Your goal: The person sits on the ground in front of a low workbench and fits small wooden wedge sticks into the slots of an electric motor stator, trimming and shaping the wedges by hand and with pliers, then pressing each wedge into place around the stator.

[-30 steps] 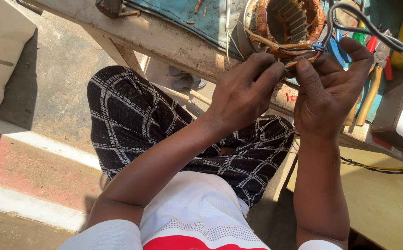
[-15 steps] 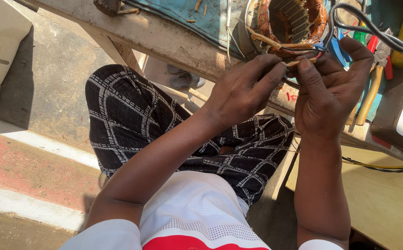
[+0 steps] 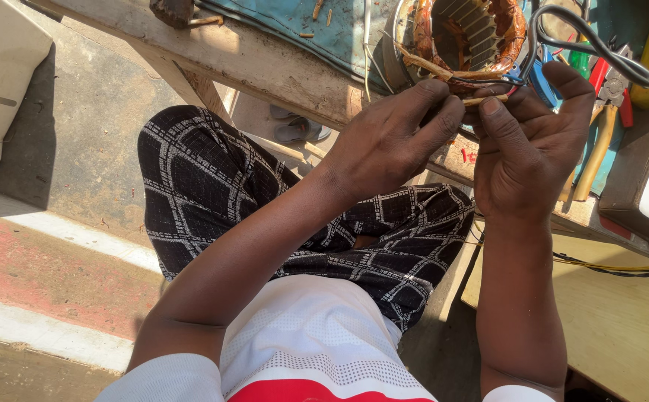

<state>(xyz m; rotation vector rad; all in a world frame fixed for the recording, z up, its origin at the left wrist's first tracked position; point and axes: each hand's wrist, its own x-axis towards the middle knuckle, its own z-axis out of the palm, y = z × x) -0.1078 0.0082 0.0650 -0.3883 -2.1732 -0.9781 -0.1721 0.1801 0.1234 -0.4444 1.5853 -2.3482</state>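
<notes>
A round motor stator [image 3: 467,36] with copper windings lies on the edge of a wooden workbench [image 3: 242,56]. Thin sleeved wire leads [image 3: 481,88] come off its near side. My left hand [image 3: 395,138] pinches these leads between thumb and fingertips. My right hand [image 3: 525,149] grips the same leads from the right, thumb pressed on a tan sleeve. The two hands touch each other just below the stator. A black cable [image 3: 592,46] loops above my right fingers.
Pliers with red and yellow handles [image 3: 601,126] and a green tool lie right of the stator. A blue cloth [image 3: 317,30] covers part of the bench. A grey box [image 3: 648,186] stands at the right. Checkered trousers [image 3: 212,186] cover my knees below; concrete floor at left.
Both hands stay on the wire leads; the fingers have shifted slightly along them. The stator has not moved.
</notes>
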